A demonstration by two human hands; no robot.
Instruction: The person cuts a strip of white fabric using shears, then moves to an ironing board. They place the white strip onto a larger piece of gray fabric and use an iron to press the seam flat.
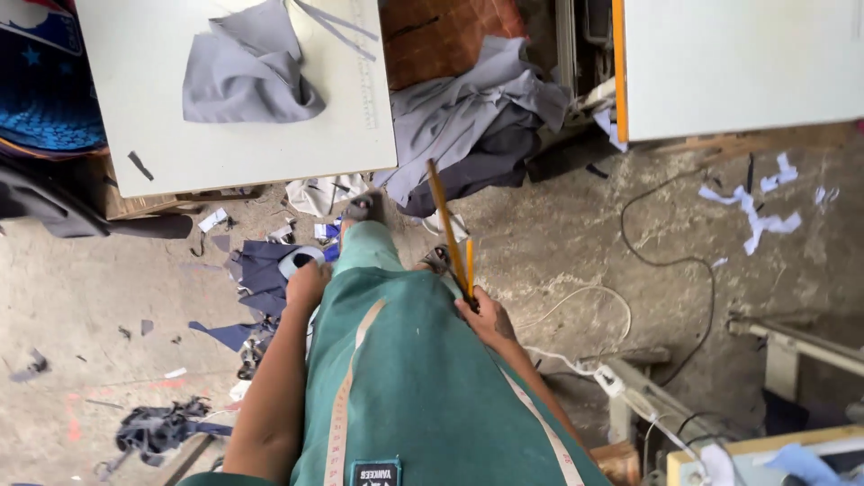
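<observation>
The floor point(558, 243) was rough grey concrete, littered with cloth scraps point(751, 211) and a black cable point(670, 261). Two pale tables stood on it, the left table point(270, 144) bearing grey cloth point(247, 76), the right table point(729, 67) orange-edged. Grey fabric point(472, 121) lay heaped between them.

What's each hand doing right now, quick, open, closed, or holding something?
Left hand: fingers curled down by the green garment; cannot tell if it holds anything.
Right hand: closed on a wooden ruler and yellow pencil.
</observation>
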